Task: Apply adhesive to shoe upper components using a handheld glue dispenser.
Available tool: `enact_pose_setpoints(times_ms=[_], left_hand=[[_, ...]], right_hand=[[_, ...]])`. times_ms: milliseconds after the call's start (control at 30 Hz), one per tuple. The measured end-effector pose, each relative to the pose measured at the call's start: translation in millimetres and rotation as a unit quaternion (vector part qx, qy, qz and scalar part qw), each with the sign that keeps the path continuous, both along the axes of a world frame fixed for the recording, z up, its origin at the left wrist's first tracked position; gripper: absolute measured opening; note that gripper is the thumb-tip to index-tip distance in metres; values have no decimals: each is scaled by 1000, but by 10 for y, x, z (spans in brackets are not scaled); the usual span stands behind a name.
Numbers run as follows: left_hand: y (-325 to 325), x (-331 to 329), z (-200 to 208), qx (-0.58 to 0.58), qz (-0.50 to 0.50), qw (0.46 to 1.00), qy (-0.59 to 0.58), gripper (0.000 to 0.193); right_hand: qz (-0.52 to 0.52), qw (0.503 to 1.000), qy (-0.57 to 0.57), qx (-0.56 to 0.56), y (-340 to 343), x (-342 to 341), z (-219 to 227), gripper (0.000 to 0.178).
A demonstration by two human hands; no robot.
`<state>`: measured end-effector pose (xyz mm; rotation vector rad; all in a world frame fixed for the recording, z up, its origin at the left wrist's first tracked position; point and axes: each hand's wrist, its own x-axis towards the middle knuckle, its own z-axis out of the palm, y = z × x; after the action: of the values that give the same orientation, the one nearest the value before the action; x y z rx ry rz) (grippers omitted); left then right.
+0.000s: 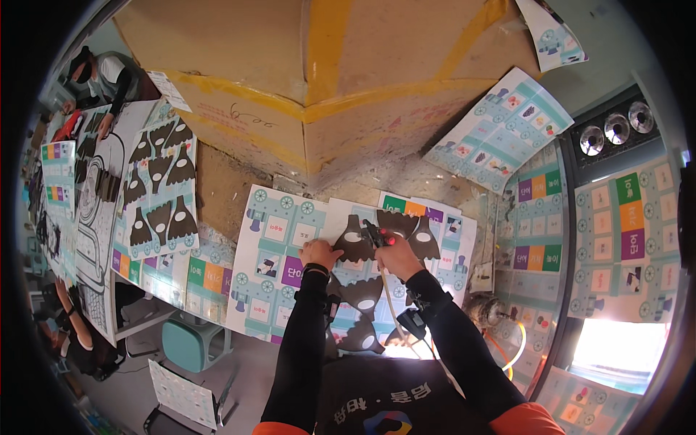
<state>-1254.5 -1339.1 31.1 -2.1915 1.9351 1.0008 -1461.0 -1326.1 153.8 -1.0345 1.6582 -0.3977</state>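
My right hand (400,259) is closed around a black gun-shaped tool (374,233) with red parts, and a pale hose runs down from it. Its tip is over dark brown cut-out pieces with scalloped edges; one such piece (355,246), with a pale oval, lies between my hands. My left hand (320,254) rests at that piece's left side, thumb apart from the fingers, apparently pressing down. More dark pieces (360,296) lie nearer me, partly hidden by my forearms. Beneath them are printed pale-blue sheets (272,228) on the work surface.
A big taped cardboard box (370,138) stands right behind the work area. To the left, a sheet (156,190) bears several dark pieces. A teal stool (194,343) and a chair (181,395) stand lower left. Other people (116,76) work at the far left. Coloured hoses (518,348) hang at right.
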Motion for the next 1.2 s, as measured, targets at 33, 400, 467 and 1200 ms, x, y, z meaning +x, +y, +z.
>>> enact_pose_setpoints(times_ms=[33, 400, 467, 1200], left_hand=[[-1, 0, 0, -1, 1, 1000, 1, 39], [7, 24, -19, -3, 1, 1000, 6, 39], [12, 34, -35, -4, 2, 1000, 6, 39], [-27, 19, 101, -50, -29, 998, 2, 33]], right_hand=[[-6, 1000, 5, -24, -2, -7, -47, 45], [5, 1000, 21, -2, 11, 33, 244, 48], [3, 999, 52, -12, 4, 45, 327, 47], [30, 992, 95, -79, 624, -478, 297, 43]])
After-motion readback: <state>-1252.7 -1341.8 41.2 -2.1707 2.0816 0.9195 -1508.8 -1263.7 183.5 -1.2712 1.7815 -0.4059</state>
